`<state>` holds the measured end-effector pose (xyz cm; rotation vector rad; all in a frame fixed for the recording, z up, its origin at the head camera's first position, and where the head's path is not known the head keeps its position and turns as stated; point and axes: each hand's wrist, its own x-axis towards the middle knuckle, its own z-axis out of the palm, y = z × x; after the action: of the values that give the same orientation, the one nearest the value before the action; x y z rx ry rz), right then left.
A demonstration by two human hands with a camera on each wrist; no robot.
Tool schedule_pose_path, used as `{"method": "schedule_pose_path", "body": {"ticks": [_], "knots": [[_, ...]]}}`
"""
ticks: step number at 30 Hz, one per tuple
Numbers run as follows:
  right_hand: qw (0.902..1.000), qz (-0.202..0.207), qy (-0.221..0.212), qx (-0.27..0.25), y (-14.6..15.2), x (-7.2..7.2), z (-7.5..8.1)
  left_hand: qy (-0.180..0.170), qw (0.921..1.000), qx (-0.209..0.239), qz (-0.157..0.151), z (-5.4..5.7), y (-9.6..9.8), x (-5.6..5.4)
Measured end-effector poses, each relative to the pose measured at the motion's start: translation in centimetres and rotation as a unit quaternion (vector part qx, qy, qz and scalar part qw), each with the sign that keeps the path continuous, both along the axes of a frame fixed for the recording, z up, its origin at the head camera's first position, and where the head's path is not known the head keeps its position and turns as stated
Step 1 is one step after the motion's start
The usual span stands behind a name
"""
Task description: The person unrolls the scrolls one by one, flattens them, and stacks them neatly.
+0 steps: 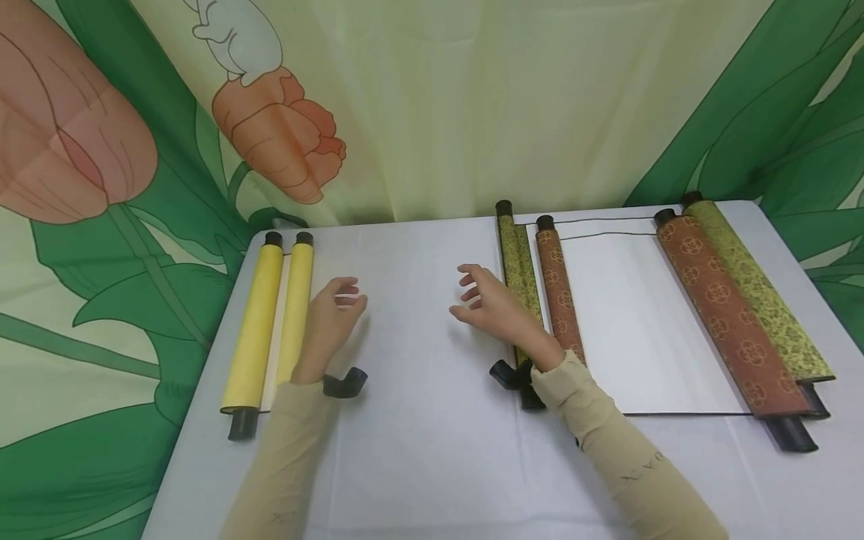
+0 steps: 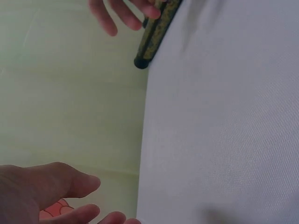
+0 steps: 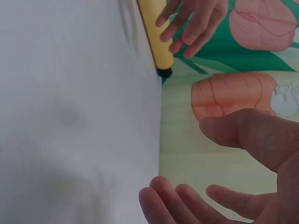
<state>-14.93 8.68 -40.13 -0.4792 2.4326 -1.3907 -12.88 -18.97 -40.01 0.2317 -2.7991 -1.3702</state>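
Note:
My left hand (image 1: 333, 319) hovers over the white table, just right of a yellow scroll (image 1: 253, 337) with black knobs. Its fingers are loosely bent and hold nothing; in the left wrist view the thumb and fingertips stand apart. My right hand (image 1: 498, 306) is held above the table beside a green-gold patterned scroll (image 1: 523, 281), also holding nothing. The right wrist view shows its thumb and fingers (image 3: 196, 205) spread apart. Right of that hand lies a reddish-brown scroll (image 1: 736, 322), partly unrolled to a white sheet (image 1: 641, 315).
The white tablecloth (image 1: 405, 450) covers the table. At the far right, the green-gold scroll's thick roll (image 1: 763, 292) lies beside the brown one. A curtain (image 1: 432, 112) printed with plants and a carrot hangs behind the table's far edge.

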Motion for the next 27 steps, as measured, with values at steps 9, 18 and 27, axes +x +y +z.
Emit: {"method": "schedule_pose_path", "body": {"ticks": [9,18,27], "knots": [[0.9995,0.030,0.005,-0.001,-3.0,0.0,-0.2,0.003,0.9998,-0.019,0.004,-0.1,-1.3,0.0],[0.9985,0.054,0.005,-0.009,-6.2,0.5,-0.2,-0.018,0.9992,-0.023,0.026,0.5,-3.6,0.4],[0.9975,0.067,0.005,-0.019,-9.1,0.8,-0.3,-0.026,0.9980,-0.013,0.056,1.3,-5.7,0.5]]}}
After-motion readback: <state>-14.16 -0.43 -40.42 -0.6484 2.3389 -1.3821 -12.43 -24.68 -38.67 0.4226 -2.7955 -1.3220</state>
